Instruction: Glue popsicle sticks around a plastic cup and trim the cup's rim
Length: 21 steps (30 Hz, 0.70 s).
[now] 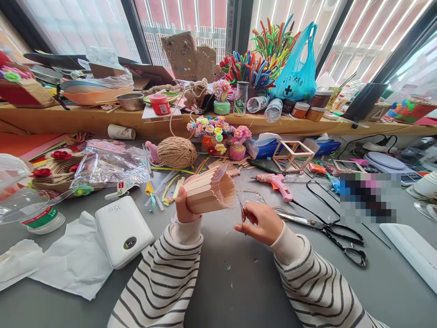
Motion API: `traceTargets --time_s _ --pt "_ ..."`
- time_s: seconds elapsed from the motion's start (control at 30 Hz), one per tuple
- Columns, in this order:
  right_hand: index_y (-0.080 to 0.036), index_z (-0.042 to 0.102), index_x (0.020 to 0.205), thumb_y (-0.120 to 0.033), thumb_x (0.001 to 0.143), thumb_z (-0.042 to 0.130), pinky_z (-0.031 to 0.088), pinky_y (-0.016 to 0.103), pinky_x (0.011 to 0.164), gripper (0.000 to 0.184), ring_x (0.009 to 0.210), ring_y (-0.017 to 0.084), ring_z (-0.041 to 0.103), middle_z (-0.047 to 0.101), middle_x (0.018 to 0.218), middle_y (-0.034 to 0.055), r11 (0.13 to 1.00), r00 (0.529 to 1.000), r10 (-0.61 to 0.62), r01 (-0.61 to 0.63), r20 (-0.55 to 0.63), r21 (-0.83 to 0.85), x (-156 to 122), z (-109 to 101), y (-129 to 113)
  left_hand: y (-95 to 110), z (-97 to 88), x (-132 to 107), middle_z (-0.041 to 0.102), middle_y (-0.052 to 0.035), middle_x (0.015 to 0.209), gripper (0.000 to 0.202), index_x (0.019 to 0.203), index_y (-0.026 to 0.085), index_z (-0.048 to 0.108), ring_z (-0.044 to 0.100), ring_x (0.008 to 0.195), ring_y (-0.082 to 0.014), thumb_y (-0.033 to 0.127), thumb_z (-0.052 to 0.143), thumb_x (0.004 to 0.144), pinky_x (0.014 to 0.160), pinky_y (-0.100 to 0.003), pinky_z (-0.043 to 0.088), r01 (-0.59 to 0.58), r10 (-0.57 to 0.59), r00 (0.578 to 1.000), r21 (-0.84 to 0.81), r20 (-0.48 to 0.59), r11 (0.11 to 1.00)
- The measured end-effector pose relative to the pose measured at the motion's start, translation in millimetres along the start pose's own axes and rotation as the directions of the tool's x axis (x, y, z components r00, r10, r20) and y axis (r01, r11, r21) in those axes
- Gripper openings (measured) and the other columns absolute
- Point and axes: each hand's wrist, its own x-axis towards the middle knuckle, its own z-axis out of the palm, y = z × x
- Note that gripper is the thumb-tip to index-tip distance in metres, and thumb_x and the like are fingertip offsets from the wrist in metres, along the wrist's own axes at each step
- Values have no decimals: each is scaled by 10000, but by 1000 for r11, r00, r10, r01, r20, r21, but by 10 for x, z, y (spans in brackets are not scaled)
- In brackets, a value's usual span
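Observation:
My left hand [184,207] is wrapped round the closed end of a cup made of wooden craft sticks [208,190], tipped on its side above the table. Its open mouth faces right, and clear plastic film [224,184] shows at the rim. Just right of that mouth, my right hand [261,222] grips a small pair of scissors [242,212], its fingers at the handles and the blades pointing up. A pink glue gun [276,184] lies beyond my right hand. Large black-handled scissors [327,228] rest to the right of it.
A white power bank [124,232] and crumpled white paper [73,255] lie at the left. Behind are a ball of twine [177,152], yarn flowers [211,130] and a wooden stick frame [294,156]. Along the back runs a crowded ledge [150,129]. A black cord crosses the right side.

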Motion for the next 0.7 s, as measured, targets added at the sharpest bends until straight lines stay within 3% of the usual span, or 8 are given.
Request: traceTargets --time_s 0.1,0.17,0.37,0.57,0.7 --pt "-174 473 610 -581 672 567 259 217 505 422 501 73 342 390 529 -54 999 1000 -5 5 6 34 2 3 -6 32 -15 0 659 -101 918 466 870 189 629 600 900 -306 564 408 704 799 -470 473 54 -49 998 -183 30 982" --pt "-173 475 609 -568 675 570 261 214 500 411 500 73 343 387 522 -55 998 1000 -6 5 16 65 5 4 -8 53 -33 1 660 -76 880 417 845 200 640 603 868 -275 536 436 706 797 -428 473 46 -43 999 -212 18 976" --pt "-174 498 607 -551 691 561 269 212 493 391 492 74 351 381 512 -55 994 1000 -9 6 28 107 12 9 -4 32 -83 13 653 -50 822 373 773 220 629 583 846 -244 551 511 648 799 -368 449 91 -98 995 -211 -26 973" --pt "-173 489 596 -546 705 530 267 215 481 391 487 80 367 401 503 -44 989 1000 -13 12 8 149 18 30 -3 26 -110 -22 627 -48 907 437 916 191 598 566 887 -240 536 496 667 824 -363 421 68 -59 997 -211 51 975" --pt "-173 475 578 -541 710 527 274 213 480 394 489 81 387 431 501 -38 988 1000 20 -19 -5 153 29 36 -13 16 -124 -40 607 -56 959 454 926 179 578 543 952 -257 538 494 662 848 -360 397 23 -18 999 -154 40 988"
